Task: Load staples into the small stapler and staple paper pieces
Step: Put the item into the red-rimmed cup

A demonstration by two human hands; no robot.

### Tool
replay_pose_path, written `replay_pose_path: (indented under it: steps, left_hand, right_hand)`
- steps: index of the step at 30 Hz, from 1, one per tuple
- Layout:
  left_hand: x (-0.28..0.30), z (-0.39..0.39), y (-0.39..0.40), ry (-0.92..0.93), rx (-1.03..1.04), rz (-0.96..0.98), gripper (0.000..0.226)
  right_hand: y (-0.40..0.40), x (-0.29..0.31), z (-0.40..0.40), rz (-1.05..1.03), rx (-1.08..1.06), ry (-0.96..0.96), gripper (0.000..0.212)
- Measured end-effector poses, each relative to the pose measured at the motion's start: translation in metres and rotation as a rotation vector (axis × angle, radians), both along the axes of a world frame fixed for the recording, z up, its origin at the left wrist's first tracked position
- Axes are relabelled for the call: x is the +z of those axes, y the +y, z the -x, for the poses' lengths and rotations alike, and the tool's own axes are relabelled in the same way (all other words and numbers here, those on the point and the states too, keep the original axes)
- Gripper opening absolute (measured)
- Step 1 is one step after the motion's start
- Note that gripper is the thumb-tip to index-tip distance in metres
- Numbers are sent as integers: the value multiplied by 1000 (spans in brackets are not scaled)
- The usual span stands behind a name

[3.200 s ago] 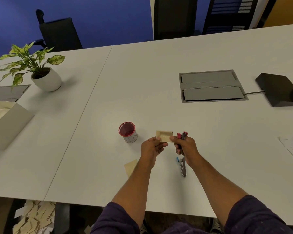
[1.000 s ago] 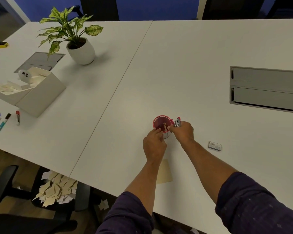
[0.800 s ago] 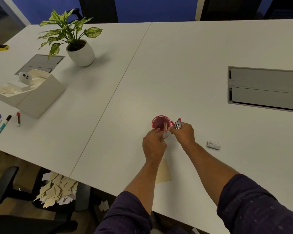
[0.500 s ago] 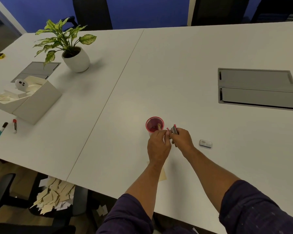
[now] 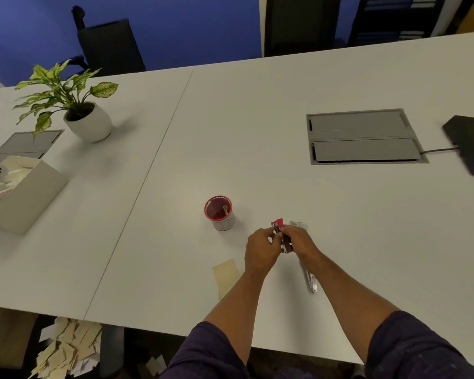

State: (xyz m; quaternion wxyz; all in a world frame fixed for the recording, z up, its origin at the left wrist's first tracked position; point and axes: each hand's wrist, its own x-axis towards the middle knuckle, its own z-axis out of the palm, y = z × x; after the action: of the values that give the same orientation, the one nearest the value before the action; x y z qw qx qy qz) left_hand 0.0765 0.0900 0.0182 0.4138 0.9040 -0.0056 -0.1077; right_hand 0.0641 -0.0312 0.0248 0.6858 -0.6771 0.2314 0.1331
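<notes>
gripping small stapler (image 5: 281, 236) in right hand (image 5: 298, 242), left hand (image 5: 260, 251) pinching it too

Two forearms, bare below dark purple sleeves, are extended forward and converge near the scene's middle. Left hand (image 5: 260, 251): fingers curled, tips brought to the small stapler (image 5: 282, 236). Right hand (image 5: 298, 240): fingers wrapped round the same stapler. Hands are held touching.
</notes>
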Motion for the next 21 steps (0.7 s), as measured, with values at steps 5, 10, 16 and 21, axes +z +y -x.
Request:
replay_pose_path:
  steps: [5,10,16,21]
  left_hand:
    - [1,21,-31,113,-84,95,23]
    - [-3,39,-58,258,-161,203,25]
    - [-16,57,-80,386,-127,211,24]
    - [-20,67,-93,475,-153,221,21]
  right_hand:
    - [-38,-12,30,2,-41,-11,19]
    - [-74,-15,52,91,-102,43,26]
    - [-96,-25,72,214,-177,108,44]
    - [-109,-41,89,159,-216,156,49]
